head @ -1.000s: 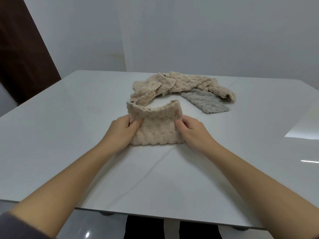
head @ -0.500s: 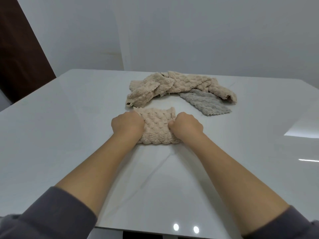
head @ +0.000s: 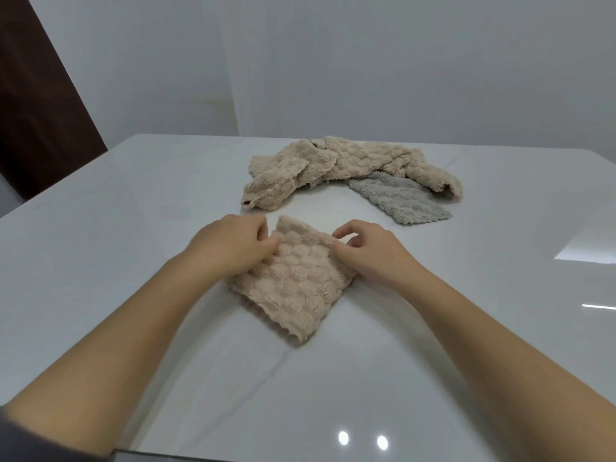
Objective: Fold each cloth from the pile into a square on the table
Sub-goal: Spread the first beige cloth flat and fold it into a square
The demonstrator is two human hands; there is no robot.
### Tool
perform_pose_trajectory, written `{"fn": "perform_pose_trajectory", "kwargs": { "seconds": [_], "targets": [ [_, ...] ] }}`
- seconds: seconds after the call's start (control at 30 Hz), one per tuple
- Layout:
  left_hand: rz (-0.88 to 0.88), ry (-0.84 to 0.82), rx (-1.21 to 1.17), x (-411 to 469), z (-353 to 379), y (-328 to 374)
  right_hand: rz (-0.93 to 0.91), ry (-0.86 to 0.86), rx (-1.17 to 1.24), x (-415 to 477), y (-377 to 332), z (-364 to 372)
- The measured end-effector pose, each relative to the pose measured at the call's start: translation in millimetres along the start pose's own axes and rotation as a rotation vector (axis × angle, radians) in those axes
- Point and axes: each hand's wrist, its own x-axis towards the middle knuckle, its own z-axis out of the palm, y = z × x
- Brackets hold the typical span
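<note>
The beige bubble-textured fleece cloth (head: 293, 288) is lying folded and skewed like a diamond on the glossy white table (head: 133, 228), near the heap of crumpled beige cloths (head: 333, 165) and the flat grey fleece cloth (head: 396, 198). The left hand (head: 230, 248) and the right hand (head: 370, 255) are each pinching its far edge between curled fingers and thumb. Doing this well probably means squaring the layered edges, keeping both pinches level, and pressing the springy fleece flat.
</note>
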Motion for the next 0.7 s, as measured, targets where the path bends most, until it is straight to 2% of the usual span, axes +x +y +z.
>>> {"fn": "perform_pose_trajectory", "kwargs": {
  "seconds": [0.1, 0.27, 0.53, 0.63, 0.7],
  "targets": [
    [-0.172, 0.006, -0.279, 7.5, 7.8, 7.8, -0.053, 0.054, -0.031, 1.3, 8.2, 6.1],
    [-0.231, -0.038, -0.246, 24.1, 19.7, 12.9, -0.082, 0.051, 0.045, 2.5, 13.1, 9.1],
    [-0.052, 0.021, -0.744, 12.4, 25.8, -4.4, -0.09, 0.081, 0.1, 0.8, 17.7, 11.5],
    [0.002, 0.055, -1.0, 9.0, 23.3, -6.5, -0.112, 0.099, 0.091, -1.0, 17.6, 11.1],
    [0.053, 0.071, -1.077, 6.6, 19.6, -4.2, -0.133, 0.097, 0.102, -0.4, 18.1, 8.5]
  ]
}}
